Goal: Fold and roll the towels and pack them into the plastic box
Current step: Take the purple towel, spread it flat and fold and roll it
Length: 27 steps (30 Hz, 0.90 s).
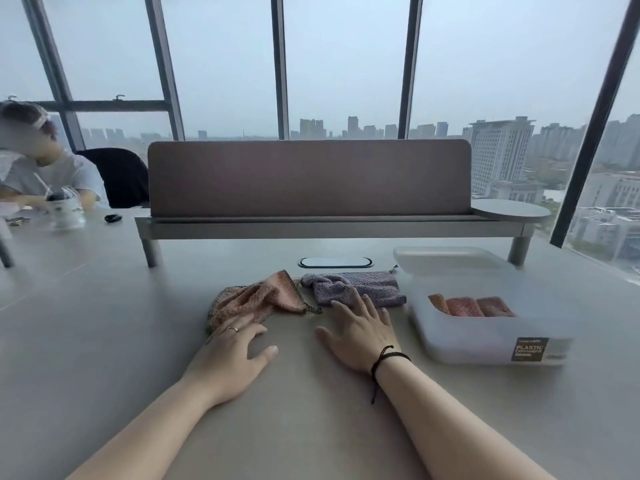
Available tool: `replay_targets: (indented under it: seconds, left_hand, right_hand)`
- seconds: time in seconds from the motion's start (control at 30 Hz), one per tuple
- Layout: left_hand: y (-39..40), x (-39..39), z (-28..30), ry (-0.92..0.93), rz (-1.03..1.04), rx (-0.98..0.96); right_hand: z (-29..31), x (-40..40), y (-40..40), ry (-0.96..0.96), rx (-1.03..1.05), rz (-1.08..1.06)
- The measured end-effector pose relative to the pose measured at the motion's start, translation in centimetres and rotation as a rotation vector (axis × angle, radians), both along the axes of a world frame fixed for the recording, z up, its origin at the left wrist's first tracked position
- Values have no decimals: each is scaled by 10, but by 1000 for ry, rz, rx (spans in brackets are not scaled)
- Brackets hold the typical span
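Observation:
A crumpled pink towel (pixel 256 299) lies on the grey table, and a crumpled purple towel (pixel 356 287) lies just right of it. My left hand (pixel 232 351) rests flat with spread fingers, its fingertips on the pink towel's near edge. My right hand (pixel 360 332) lies flat too, fingertips touching the purple towel's near edge. Neither hand grips anything. To the right stands the translucent plastic box (pixel 485 337) with three rolled pink and orange towels (pixel 471 306) inside.
The box's lid (pixel 446 259) lies behind the box. A raised shelf with a brown divider panel (pixel 308 178) crosses the table's far side. A cable port (pixel 335 262) sits beyond the towels. At far left a person sits with a cup (pixel 65 209).

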<state>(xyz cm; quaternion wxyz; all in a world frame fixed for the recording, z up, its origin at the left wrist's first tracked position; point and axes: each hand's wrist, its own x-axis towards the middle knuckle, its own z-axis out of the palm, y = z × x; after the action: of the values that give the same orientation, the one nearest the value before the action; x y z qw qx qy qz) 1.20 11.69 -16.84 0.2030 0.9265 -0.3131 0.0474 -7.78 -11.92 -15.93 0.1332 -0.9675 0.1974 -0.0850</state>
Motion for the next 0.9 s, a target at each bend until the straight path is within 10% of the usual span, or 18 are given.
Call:
replay_targets:
  seconds: [0.3, 0.53, 0.9]
  left_hand:
    - [-2, -12, 1, 77, -161, -26]
    - [-18, -29, 4, -1, -378, -19]
    - [-26, -28, 9, -41, -331, -520]
  right_hand:
    - [-1, 5, 1, -112, -242, -172]
    - [1, -51, 28, -230, -238, 260]
    - [3, -55, 16, -448, 272, 300]
